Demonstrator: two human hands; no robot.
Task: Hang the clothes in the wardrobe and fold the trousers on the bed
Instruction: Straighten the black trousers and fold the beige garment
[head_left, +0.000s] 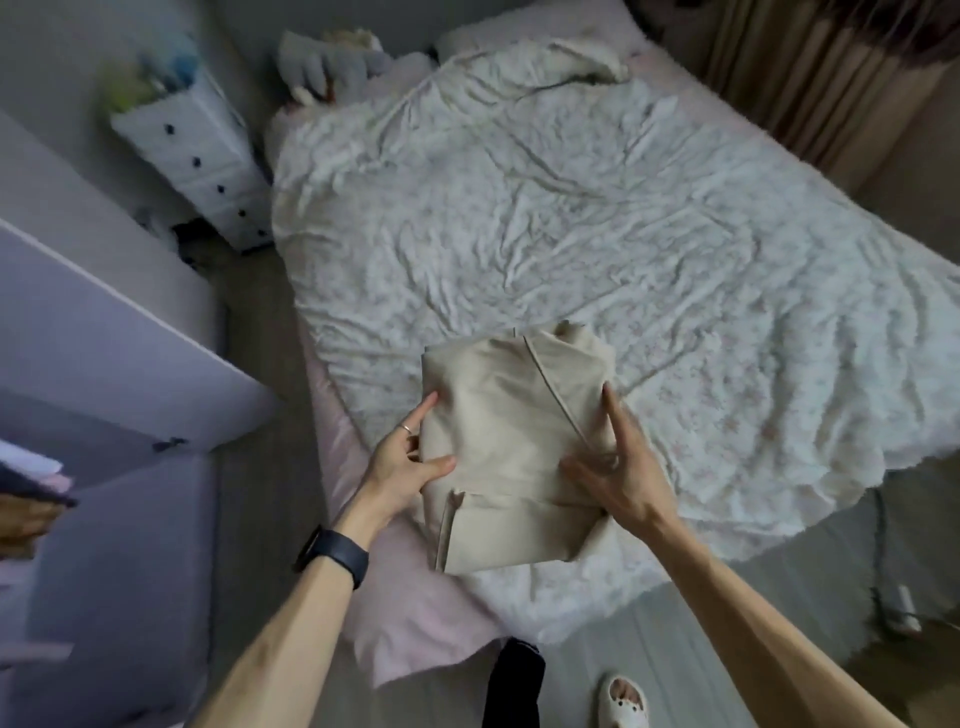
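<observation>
Trousers folded on bed

Wardrobe door is standing at far left. Left grip is pinching the beige trousers' left edge, thumb on top. Right grip is clamping the right edge likewise. The folded trousers are lying near the bed's closest edge.

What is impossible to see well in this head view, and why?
- Head view: underside of the folded trousers, and the fingers of the left hand and right hand beneath, hidden by the cloth.
- Wardrobe contents: cut off by the left edge.
- Things on the white drawer unit: blurred.
- Dark object by the slipper: cut off by the bottom edge.
</observation>
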